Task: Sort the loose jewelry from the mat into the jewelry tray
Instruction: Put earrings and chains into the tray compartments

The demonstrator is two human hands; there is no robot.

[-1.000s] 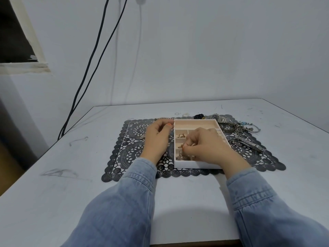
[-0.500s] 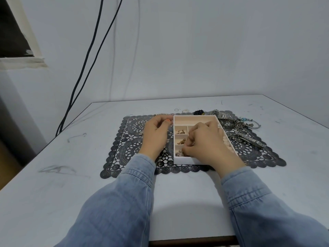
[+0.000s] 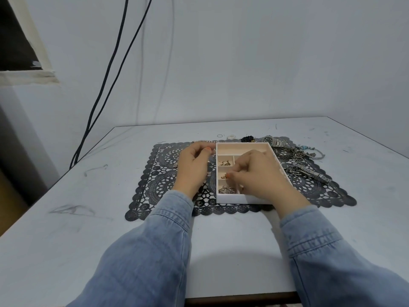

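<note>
Right hand (image 3: 259, 173) fingers (image 3: 232, 173) pinched on gold piece (image 3: 224, 176) in jewelry tray (image 3: 234, 198); left hand (image 3: 193, 167) curled, grip unclear; watch (image 3: 269, 138) dial illegible.

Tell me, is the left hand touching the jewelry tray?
Cannot tell. Head view: thumb of the left hand lies beside the jewelry tray at its far left corner; neither contact nor gap shows plainly.

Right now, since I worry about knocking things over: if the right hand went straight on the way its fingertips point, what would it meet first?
Probably the small gold pieces in the tray's middle left compartment: the right hand points down and left just beside them. Depth is unclear.
</note>
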